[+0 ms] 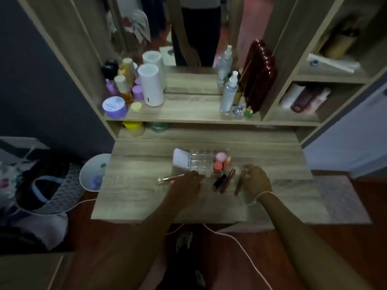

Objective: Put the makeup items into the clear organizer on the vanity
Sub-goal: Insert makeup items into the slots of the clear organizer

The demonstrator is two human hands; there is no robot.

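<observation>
The clear organizer [201, 161] stands mid-vanity with a white compact [181, 159] leaning at its left end and pink and orange sponges [221, 162] in its right end. My left hand [188, 182] lies just in front of it, fingers on a slim clear-and-gold tube [169, 178] pointing left. A black lipstick [219, 180] and a reddish tube [228, 180] lie between my hands. My right hand [256, 181] is closed around a brown tube [240, 183] that reaches the tabletop.
On the raised shelf behind stand a white cylinder [150, 84], purple jars [114, 107] and spray bottles [229, 93], with a mirror above. A round white bin [92, 172] sits off the vanity's left edge. A thin cable [240, 248] hangs below the front edge.
</observation>
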